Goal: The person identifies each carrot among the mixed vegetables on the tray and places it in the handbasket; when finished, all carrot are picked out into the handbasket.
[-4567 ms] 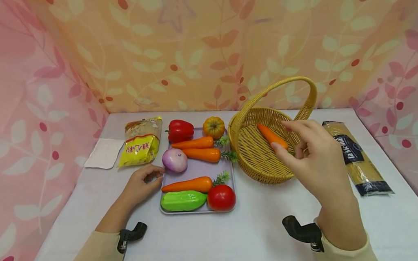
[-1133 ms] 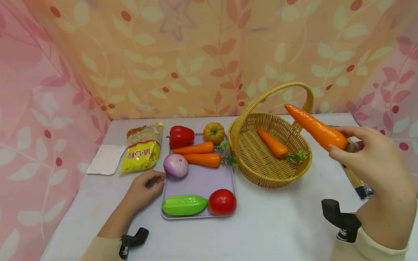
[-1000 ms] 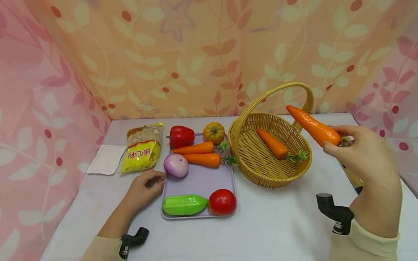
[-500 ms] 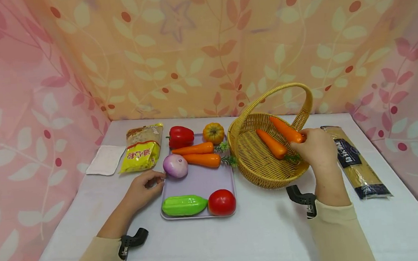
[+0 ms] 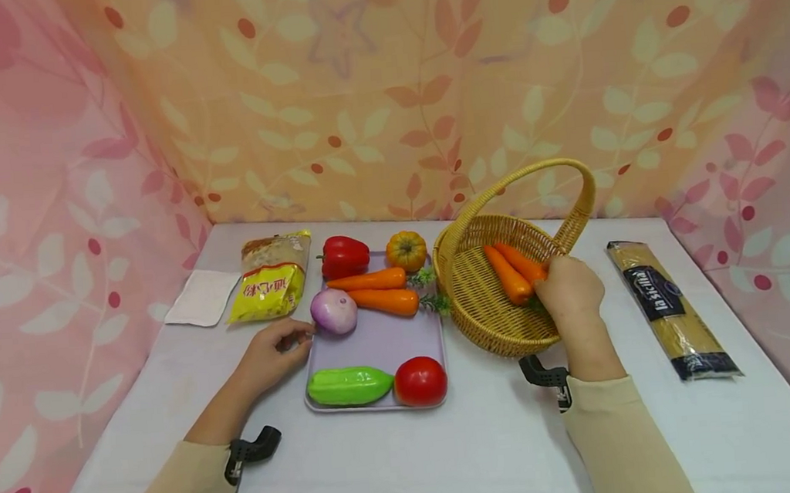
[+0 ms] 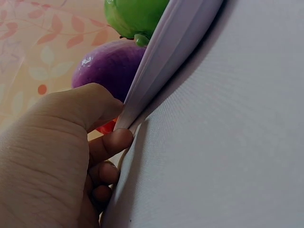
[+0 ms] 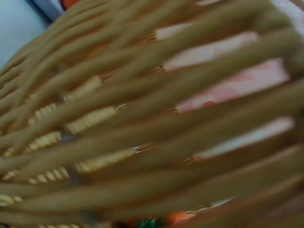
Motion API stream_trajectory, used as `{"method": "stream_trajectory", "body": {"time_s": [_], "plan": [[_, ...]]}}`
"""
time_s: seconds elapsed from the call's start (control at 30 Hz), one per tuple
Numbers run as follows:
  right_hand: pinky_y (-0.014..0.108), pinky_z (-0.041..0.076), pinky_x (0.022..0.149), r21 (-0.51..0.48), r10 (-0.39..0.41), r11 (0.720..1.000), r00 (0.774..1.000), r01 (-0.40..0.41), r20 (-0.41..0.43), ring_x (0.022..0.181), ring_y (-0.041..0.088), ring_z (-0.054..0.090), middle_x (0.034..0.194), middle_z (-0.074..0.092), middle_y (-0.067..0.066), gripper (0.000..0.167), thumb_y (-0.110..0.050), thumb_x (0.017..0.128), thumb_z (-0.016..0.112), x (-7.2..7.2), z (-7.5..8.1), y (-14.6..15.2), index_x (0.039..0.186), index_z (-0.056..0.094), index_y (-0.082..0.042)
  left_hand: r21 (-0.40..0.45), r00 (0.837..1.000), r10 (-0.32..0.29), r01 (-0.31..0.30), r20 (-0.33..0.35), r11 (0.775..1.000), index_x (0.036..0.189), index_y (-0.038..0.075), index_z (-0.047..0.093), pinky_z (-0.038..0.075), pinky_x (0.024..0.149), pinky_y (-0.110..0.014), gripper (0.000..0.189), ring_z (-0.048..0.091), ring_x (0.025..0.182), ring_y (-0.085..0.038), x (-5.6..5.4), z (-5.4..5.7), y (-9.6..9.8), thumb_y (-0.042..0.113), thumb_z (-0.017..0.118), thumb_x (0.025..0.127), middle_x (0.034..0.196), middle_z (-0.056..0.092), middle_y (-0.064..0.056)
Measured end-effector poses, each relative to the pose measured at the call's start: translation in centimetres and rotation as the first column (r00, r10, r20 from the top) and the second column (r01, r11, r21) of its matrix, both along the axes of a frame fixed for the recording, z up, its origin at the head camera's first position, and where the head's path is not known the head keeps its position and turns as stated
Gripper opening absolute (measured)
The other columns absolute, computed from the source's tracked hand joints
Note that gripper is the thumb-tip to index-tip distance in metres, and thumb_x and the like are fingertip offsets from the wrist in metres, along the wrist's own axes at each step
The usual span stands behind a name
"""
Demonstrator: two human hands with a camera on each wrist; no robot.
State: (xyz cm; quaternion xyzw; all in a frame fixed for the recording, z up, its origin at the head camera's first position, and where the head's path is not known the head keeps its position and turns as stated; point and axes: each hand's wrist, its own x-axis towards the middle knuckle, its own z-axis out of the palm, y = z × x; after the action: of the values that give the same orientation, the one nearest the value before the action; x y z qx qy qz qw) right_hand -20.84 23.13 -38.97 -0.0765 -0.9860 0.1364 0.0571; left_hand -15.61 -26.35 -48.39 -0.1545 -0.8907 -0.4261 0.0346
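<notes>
My right hand [image 5: 571, 288] reaches over the near right rim of the wicker basket [image 5: 471, 326], gripping a carrot [image 5: 521, 261] by its leafy end. That carrot lies beside another carrot [image 5: 507, 278] inside the basket; the right fingertips are hidden. Woven basket wall [image 7: 142, 104] fills the right wrist view. My left hand [image 5: 273, 358] is at the left edge of the lilac tray [image 5: 368, 349], its thumb and forefinger pinching the rim in the left wrist view. Near it on the tray sits a purple onion [image 5: 333, 312], with two carrots [image 5: 388, 302] alongside.
The tray also bears a red bell pepper [image 5: 344, 257], small pumpkin [image 5: 406, 251], green vegetable [image 5: 350, 386] and tomato [image 5: 420, 381]. A yellow food bag [image 5: 269, 283] and white cloth [image 5: 202, 298] lie left. A pasta packet [image 5: 672, 310] lies right. The basket's handle [image 5: 501, 184] arches high.
The right hand has taken a carrot from the tray, swung it out to the right, then lowered it into the basket beside the first carrot. The left hand has stayed at the tray's edge.
</notes>
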Motion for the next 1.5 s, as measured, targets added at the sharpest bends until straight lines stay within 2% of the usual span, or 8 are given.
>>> {"method": "stream_trajectory", "body": {"time_s": [0.33, 0.9, 1.0, 1.1, 1.2, 1.27, 1.37, 1.5], "plan": [[0.054, 0.051, 0.069, -0.037, 0.058, 0.998, 0.998, -0.058, 0.017, 0.084, 0.042, 0.063, 0.098, 0.068, 0.027, 0.032, -0.02, 0.09, 0.072, 0.5, 1.1, 0.3, 0.11, 0.071, 0.005, 0.001, 1.0, 0.005, -0.005, 0.017, 1.0, 0.112, 0.016, 0.075, 0.046, 0.076, -0.028, 0.021, 0.054, 0.088, -0.02, -0.1, 0.3, 0.4, 0.01, 0.076, 0.092, 0.095, 0.063, 0.005], [0.057, 0.05, 0.087, -0.357, 0.087, 0.927, 0.99, -0.12, -0.108, 0.112, 0.042, 0.058, 0.123, 0.065, 0.022, 0.055, -0.044, 0.097, 0.069, 6.6, 10.1, -2.0, 0.138, 0.063, -0.008, 0.034, 1.0, -0.006, 0.005, 0.029, 0.999, 0.112, 0.017, 0.075, 0.047, 0.077, -0.028, 0.02, 0.055, 0.089, -0.02, 0.2, -0.7, 0.9, 0.009, 0.075, 0.093, 0.096, 0.064, 0.005], [0.041, 0.054, 0.086, -0.349, 0.136, 0.906, 0.945, -0.24, -0.297, 0.108, 0.036, 0.063, 0.12, 0.068, 0.016, 0.044, -0.033, 0.095, 0.075, 7.4, 10.5, -3.3, 0.13, 0.069, -0.007, 0.02, 1.0, -0.006, 0.005, 0.025, 1.0, 0.112, 0.017, 0.075, 0.048, 0.077, -0.028, 0.02, 0.055, 0.089, -0.019, 0.0, -0.7, 1.1, 0.009, 0.074, 0.094, 0.096, 0.064, 0.006], [0.02, 0.052, 0.076, -0.298, 0.229, 0.859, 0.833, -0.417, -0.504, 0.097, 0.026, 0.067, 0.11, 0.07, 0.01, 0.032, -0.017, 0.09, 0.081, 8.2, 10.5, -5.2, 0.119, 0.074, -0.005, 0.008, 1.0, 0.004, -0.004, 0.022, 1.0, 0.111, 0.016, 0.075, 0.048, 0.078, -0.029, 0.02, 0.055, 0.089, -0.019, 0.0, -0.5, 0.9, 0.009, 0.074, 0.093, 0.096, 0.065, 0.006], [0.016, 0.053, 0.071, -0.273, 0.33, 0.766, 0.72, -0.582, -0.611, 0.09, 0.019, 0.066, 0.103, 0.07, 0.005, 0.028, -0.006, 0.086, 0.083, 8.7, 10.3, -7.5, 0.112, 0.075, -0.005, 0.002, 1.0, 0.01, -0.01, 0.021, 1.0, 0.111, 0.017, 0.076, 0.048, 0.078, -0.029, 0.019, 0.055, 0.089, -0.019, 0.0, -0.3, 0.6, 0.009, 0.074, 0.093, 0.096, 0.064, 0.006], [0.021, 0.056, 0.07, -0.28, 0.398, 0.694, 0.677, -0.664, -0.619, 0.089, 0.017, 0.066, 0.102, 0.07, 0.002, 0.027, -0.005, 0.085, 0.083, 8.9, 10.1, -9.3, 0.111, 0.076, -0.007, -0.003, 1.0, 0.009, -0.009, 0.018, 1.0, 0.111, 0.017, 0.075, 0.048, 0.078, -0.029, 0.019, 0.056, 0.089, -0.018, -0.1, -0.2, 0.5, 0.009, 0.074, 0.094, 0.096, 0.065, 0.006], [0.028, 0.057, 0.071, -0.326, 0.501, 0.608, 0.668, -0.724, -0.55, 0.089, 0.016, 0.064, 0.104, 0.07, -0.001, 0.025, -0.008, 0.086, 0.083, 8.3, 9.0, -12.0, 0.111, 0.076, -0.009, -0.003, 1.0, 0.008, -0.008, 0.01, 1.0, 0.112, 0.017, 0.075, 0.048, 0.078, -0.029, 0.019, 0.056, 0.089, -0.018, -0.1, -0.1, 0.3, 0.01, 0.074, 0.094, 0.096, 0.065, 0.006], [0.031, 0.056, 0.079, -0.366, 0.596, 0.626, 0.725, -0.688, -0.345, 0.094, 0.015, 0.062, 0.112, 0.068, -0.003, 0.03, -0.017, 0.089, 0.08, 6.4, 6.1, -15.3, 0.118, 0.073, -0.014, 0.007, 1.0, 0.012, -0.012, 0.003, 1.0, 0.111, 0.015, 0.075, 0.048, 0.077, -0.028, 0.02, 0.056, 0.088, -0.018, 0.1, 0.0, 0.1, 0.008, 0.075, 0.093, 0.095, 0.065, 0.006]]}}
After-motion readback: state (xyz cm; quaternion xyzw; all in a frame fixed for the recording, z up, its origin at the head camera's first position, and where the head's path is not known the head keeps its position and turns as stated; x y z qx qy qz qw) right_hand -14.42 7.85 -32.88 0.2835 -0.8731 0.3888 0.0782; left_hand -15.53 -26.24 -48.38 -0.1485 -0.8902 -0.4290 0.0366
